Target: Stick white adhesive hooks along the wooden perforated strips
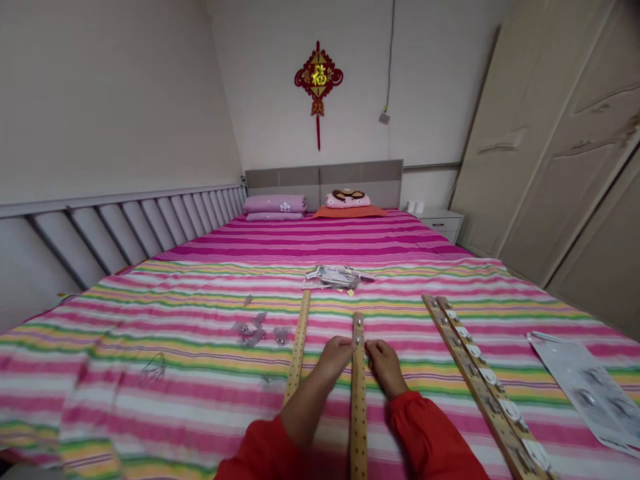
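Observation:
A long wooden strip with holes [359, 413] lies lengthwise on the striped bedcover, between my two hands. Near its far end sits a small shiny metal piece [358, 341], with a second shiny piece [359, 321] just beyond it. My left hand [333, 361] is closed, its fingertips at the left side of the nearer piece. From the right, my right hand [386, 363] has its fingers curled in at the strip's edge. What each set of fingertips pinches is too small to tell. A second holed wooden strip [300, 337] lies to the left.
Small clear packets [251, 331] lie left of the strips. Beyond them is a pile of plastic packaging [337, 276]. Two wooden strips [473, 367] at right carry white and metal fittings. A clear plastic package [590, 390] lies farther right. Bed rails [125, 220] run along the left.

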Motion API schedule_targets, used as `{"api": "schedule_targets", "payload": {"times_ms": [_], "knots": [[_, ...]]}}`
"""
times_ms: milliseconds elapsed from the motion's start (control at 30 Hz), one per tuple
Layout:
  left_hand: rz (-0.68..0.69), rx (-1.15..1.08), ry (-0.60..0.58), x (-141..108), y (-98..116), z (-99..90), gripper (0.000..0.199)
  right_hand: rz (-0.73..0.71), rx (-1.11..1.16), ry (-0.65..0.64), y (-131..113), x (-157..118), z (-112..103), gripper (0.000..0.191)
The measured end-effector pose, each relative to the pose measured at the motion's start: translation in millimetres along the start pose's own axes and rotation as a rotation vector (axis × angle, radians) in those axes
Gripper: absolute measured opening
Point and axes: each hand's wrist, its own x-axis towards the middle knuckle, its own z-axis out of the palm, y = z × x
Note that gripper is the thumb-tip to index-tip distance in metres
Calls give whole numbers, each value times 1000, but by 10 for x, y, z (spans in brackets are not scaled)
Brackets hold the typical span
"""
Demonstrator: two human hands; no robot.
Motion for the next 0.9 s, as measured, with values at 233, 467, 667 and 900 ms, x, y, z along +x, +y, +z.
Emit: {"api": "schedule_targets", "payload": {"times_ms": [233, 467, 667, 900], "knots": [[165, -172, 215, -756, -439, -1043, 33, 56, 82, -1, 10, -439, -118, 43], [257, 44, 544, -898, -869, -1806, 31, -196, -308, 27, 72, -1206, -96, 71], [419, 392, 547, -713, -952, -1774, 31, -305, -453, -71, 79, -1413, -88, 69], [446, 568, 491, -660, -930, -1751, 21, -327, -433, -112, 45, -1410, -185, 61]]}}
